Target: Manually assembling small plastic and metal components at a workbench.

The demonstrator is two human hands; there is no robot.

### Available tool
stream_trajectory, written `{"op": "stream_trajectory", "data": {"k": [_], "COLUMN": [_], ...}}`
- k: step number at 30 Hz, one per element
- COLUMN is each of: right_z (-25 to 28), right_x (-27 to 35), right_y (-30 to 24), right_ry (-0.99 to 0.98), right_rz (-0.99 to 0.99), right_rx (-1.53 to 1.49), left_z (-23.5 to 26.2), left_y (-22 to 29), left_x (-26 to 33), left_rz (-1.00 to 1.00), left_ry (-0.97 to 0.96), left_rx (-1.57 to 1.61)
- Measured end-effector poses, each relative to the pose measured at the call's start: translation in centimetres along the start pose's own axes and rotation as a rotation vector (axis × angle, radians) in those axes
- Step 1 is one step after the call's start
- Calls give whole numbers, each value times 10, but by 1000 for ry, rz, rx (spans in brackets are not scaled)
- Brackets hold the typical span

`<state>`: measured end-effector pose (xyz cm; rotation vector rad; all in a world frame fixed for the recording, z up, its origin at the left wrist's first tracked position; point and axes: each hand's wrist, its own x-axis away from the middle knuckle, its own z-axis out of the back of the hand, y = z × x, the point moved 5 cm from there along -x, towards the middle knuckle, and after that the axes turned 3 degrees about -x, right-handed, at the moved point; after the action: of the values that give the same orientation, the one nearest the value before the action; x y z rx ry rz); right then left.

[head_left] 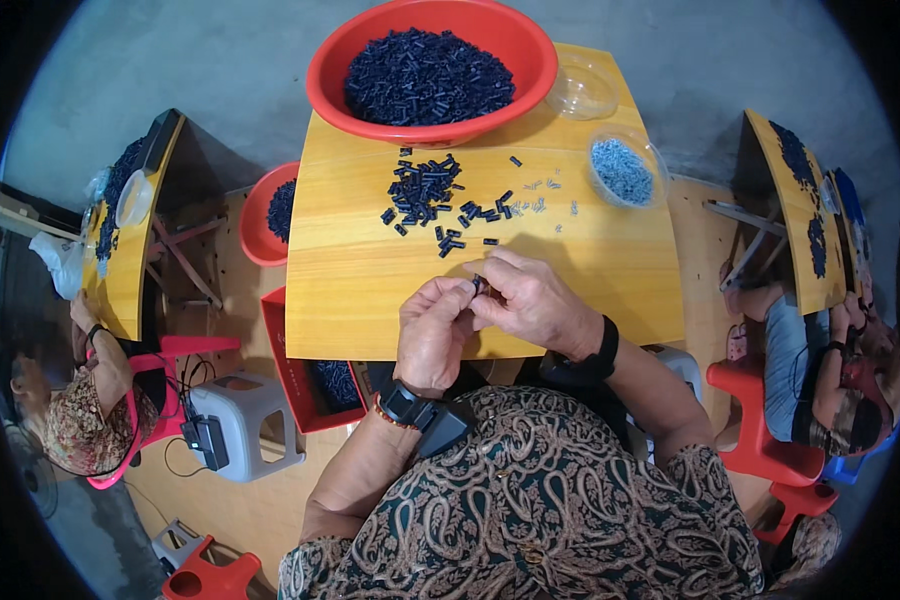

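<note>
My left hand and my right hand meet above the near part of the yellow table. Between their fingertips is a small black tube-like piece, pinched by my left fingers. My right fingers close in on the same piece; whether they also hold something tiny is hidden. Just beyond my hands lies a loose pile of similar black pieces, with several strays around it. To its right are scattered tiny pale pieces.
A red basin heaped with black pieces stands at the table's far end. A clear tub of small blue-grey parts and a clear lid sit far right. Red containers flank the table's left side. People work at tables on both sides.
</note>
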<state>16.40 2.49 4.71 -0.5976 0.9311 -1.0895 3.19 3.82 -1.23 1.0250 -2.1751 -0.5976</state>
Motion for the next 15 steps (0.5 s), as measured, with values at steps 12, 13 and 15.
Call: {"op": "stream_trajectory", "data": {"k": [12, 13, 15], "right_z": [-6, -7, -11], "right_x": [7, 7, 9], "right_y": [6, 5, 8], "right_ry": [-123, -150, -115], "right_rz": [-80, -106, -104], "right_rx": [1, -10, -30], "left_z": [4, 4, 4], "left_y": [3, 2, 1], "left_x": [3, 3, 3], "left_rz": [-54, -53, -61], "left_ry": [62, 60, 61], "left_rx": [-292, -292, -274]}}
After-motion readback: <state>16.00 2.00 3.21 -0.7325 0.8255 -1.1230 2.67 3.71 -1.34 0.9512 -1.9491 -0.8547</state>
